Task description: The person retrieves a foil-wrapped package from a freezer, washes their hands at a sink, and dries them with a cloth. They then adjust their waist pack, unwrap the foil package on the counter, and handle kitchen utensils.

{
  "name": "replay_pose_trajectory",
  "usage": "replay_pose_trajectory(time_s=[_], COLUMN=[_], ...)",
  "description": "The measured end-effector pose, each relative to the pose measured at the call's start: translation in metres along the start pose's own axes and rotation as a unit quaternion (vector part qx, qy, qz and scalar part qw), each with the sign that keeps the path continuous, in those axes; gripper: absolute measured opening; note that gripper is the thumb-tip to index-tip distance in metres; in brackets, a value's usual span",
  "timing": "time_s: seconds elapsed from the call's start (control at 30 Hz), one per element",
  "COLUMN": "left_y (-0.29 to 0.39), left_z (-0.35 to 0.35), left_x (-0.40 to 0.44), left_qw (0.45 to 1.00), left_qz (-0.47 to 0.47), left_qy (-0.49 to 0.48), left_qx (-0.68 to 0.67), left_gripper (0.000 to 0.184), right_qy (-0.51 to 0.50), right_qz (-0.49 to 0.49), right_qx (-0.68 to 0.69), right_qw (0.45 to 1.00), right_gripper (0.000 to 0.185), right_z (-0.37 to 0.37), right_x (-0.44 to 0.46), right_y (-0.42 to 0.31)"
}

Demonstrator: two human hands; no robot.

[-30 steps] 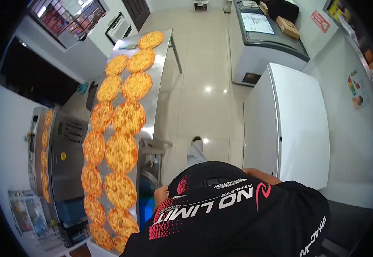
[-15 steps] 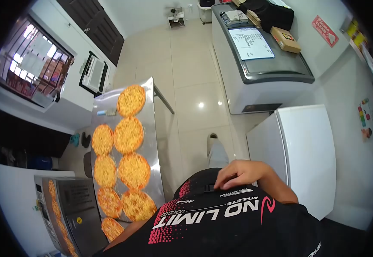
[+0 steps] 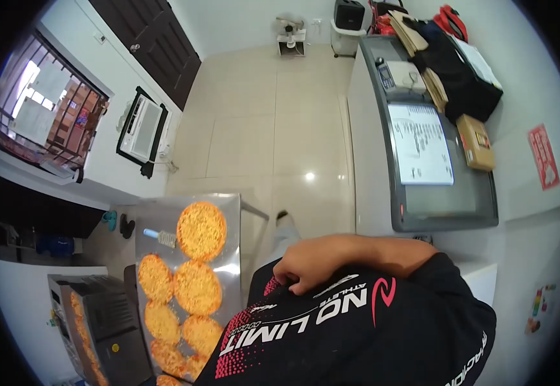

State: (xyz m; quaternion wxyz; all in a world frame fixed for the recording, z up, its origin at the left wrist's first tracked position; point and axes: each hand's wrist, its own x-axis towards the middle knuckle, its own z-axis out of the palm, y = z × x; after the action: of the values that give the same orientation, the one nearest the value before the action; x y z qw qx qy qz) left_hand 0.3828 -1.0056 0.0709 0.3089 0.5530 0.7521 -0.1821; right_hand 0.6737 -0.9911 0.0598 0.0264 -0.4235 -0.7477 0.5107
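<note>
Floor: pale tiles (image 3: 241,141) beside the steel desk (image 3: 230,270).
Desk: pizzas (image 3: 201,231) in two columns, a brush (image 3: 159,237) beside the farthest.
Right hand (image 3: 306,260): over the shirt's front, fingers loosely curled; cannot tell whether they pinch cloth.
Left hand: out of sight.
Shirt (image 3: 331,334): worn; probably light, soft, best pinched at a fold.
Pizzas: likely floppy, fragile; support from beneath.

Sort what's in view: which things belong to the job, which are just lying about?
Likely the job:
- pizzas
- steel table
- blue-handled brush
- right hand, at the black shirt

Seemingly lying about:
- white board
- cardboard box
- teal slippers
</note>
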Motion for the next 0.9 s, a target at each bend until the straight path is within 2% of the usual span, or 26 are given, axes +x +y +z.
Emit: replay_pose_trajectory(time_s=[0.13, 0.2, 0.23, 0.27, 0.3, 0.37, 0.4, 0.47, 0.5, 0.53, 0.6, 0.63, 0.7, 0.73, 0.77, 0.8, 0.83, 0.87, 0.9], left_y=[0.112, 0.168, 0.186, 0.187, 0.2, 0.291, 0.337, 0.447, 0.497, 0.549, 0.643, 0.679, 0.733, 0.762, 0.789, 0.817, 0.843, 0.871, 0.903], left_z=[-0.028, -0.062, -0.08, -0.096, -0.106, -0.127, -0.13, -0.156, -0.153, -0.15, -0.14, -0.12, -0.084, -0.09, -0.092, -0.092, -0.088, -0.087, -0.091], left_x=[0.052, 0.076, 0.119, 0.183, 0.228, 0.272, 0.292, 0.276, 0.279, 0.266, 0.222, 0.212, 0.188, 0.172, 0.165, 0.161, 0.165, 0.179, 0.198], left_qw=[0.999, 0.997, 0.997, 0.967, 0.872, 0.735, 0.661, 0.571, 0.497, 0.435, 0.306, 0.213, 0.178, 0.187, 0.191, 0.144, 0.093, 0.166, 0.168], left_qz=[-0.004, 0.0, 0.004, 0.251, 0.482, 0.665, 0.735, 0.796, 0.834, 0.837, 0.83, 0.873, 0.906, 0.891, 0.886, 0.884, 0.875, 0.867, 0.855], left_qy=[0.039, 0.071, 0.07, 0.021, -0.034, 0.049, 0.055, -0.043, -0.068, -0.094, -0.161, -0.167, -0.234, -0.35, -0.367, -0.356, -0.35, -0.374, -0.399], left_qx=[-0.008, -0.006, -0.008, 0.038, 0.079, 0.122, 0.142, 0.198, 0.23, 0.318, 0.438, 0.406, 0.304, 0.221, 0.209, 0.265, 0.321, 0.284, 0.285], left_gripper=[0.03, 0.028, 0.028, 0.023, 0.019, 0.016, 0.013, 0.02, 0.018, 0.015, 0.016, 0.016, 0.016, 0.017, 0.017, 0.028, 0.052, 0.025, 0.025], right_qy=[-0.004, 0.035, 0.029, 0.026, 0.024, 0.037, 0.043, 0.144, 0.151, 0.219, 0.353, 0.414, 0.473, 0.464, 0.51, 0.554, 0.597, 0.637, 0.681], right_qz=[-0.023, 0.014, 0.045, 0.065, 0.085, 0.099, 0.098, 0.165, 0.169, 0.173, 0.169, 0.161, 0.19, 0.202, 0.203, 0.205, 0.209, 0.211, 0.209], right_qx=[0.028, 0.047, 0.059, 0.092, 0.126, 0.143, 0.152, 0.355, 0.36, 0.415, 0.503, 0.542, 0.465, 0.477, 0.466, 0.454, 0.445, 0.442, 0.43], right_qw=[0.999, 0.998, 0.997, 0.993, 0.988, 0.984, 0.983, 0.909, 0.905, 0.866, 0.77, 0.714, 0.724, 0.719, 0.694, 0.667, 0.634, 0.595, 0.555], right_gripper=[0.025, 0.027, 0.027, 0.028, 0.028, 0.03, 0.03, 0.032, 0.032, 0.031, 0.031, 0.03, 0.029, 0.029, 0.029, 0.028, 0.027, 0.027, 0.026], right_z=[-0.108, -0.163, -0.195, -0.217, -0.237, -0.261, -0.266, -0.272, -0.272, -0.269, -0.269, -0.277, -0.293, -0.305, -0.319, -0.339, -0.354, -0.367, -0.383], right_x=[0.019, 0.008, -0.006, -0.023, -0.04, -0.067, -0.078, -0.1, -0.11, -0.117, -0.123, -0.124, -0.131, -0.135, -0.133, -0.131, -0.123, -0.106, -0.087], right_y=[0.084, 0.117, 0.123, 0.133, 0.146, 0.173, 0.185, 0.207, 0.215, 0.223, 0.251, 0.271, 0.312, 0.33, 0.348, 0.367, 0.384, 0.397, 0.414])
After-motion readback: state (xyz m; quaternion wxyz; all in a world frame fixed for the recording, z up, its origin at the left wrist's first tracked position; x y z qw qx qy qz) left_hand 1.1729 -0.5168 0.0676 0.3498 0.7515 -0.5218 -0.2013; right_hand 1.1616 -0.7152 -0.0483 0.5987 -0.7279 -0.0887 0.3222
